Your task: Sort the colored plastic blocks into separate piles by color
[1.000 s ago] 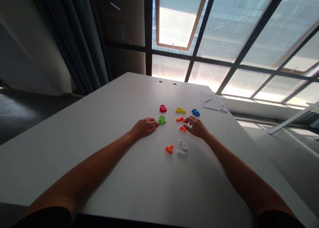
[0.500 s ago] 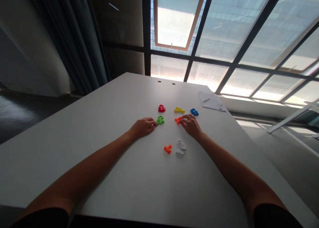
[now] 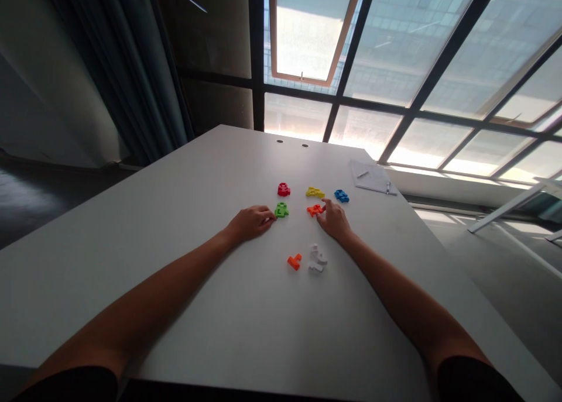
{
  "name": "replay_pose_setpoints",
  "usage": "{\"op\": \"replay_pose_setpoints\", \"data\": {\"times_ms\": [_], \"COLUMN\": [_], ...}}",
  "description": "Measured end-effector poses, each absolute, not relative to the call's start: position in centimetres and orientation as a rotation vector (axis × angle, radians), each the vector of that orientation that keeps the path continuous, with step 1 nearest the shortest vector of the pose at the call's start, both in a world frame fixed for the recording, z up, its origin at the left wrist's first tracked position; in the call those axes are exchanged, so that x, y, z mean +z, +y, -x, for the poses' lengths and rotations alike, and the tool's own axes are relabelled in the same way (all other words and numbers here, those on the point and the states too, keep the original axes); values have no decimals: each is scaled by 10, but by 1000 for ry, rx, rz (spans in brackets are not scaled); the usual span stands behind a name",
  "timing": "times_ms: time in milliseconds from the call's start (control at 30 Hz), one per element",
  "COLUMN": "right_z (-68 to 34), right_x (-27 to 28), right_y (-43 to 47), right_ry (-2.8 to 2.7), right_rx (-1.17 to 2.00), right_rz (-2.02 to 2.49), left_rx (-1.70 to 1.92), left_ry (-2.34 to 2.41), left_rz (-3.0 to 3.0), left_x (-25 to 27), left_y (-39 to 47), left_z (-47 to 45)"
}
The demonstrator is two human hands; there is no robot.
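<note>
Beside the right hand, fingers parted, orange pieces stretch sideways; left hand: grip unclear.

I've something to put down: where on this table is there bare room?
The table is bare left of the left hand, and between the white pieces and the near edge. Crowded: around the right hand (orange cluster, yellow piece, blue piece) and beside the left (green piece, red piece).

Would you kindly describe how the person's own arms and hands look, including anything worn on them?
The left sleeve and right sleeve are short and look plain black, leaving the arms bare below. The left hand and right hand are ungloved, with no jewellery visible.
</note>
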State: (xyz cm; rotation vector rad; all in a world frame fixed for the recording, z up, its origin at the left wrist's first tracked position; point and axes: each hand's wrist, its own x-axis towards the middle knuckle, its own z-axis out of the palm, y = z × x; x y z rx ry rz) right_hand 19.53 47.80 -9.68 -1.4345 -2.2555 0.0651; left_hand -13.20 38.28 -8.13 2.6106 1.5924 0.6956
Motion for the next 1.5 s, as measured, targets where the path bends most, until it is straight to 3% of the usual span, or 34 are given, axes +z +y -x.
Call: {"op": "replay_pose_setpoints", "data": {"times_ms": [1333,1400,1500], "right_z": [-184,-184,-181], "right_x": [-70,-60,-38], "right_y": [464,458,439], "right_ry": [-2395,-2407,-2592], "right_rx": [-89,-16,383], "right_rz": [1469,1344,963], "left_rx": [694,688,676], "left_ry": [1583,1587,1595], "left_rz": [-2619,-2617,-2606], "left_x": [-81,-80,-79], "left_y": [383,382,381], "left_z": [133,133,132]}}
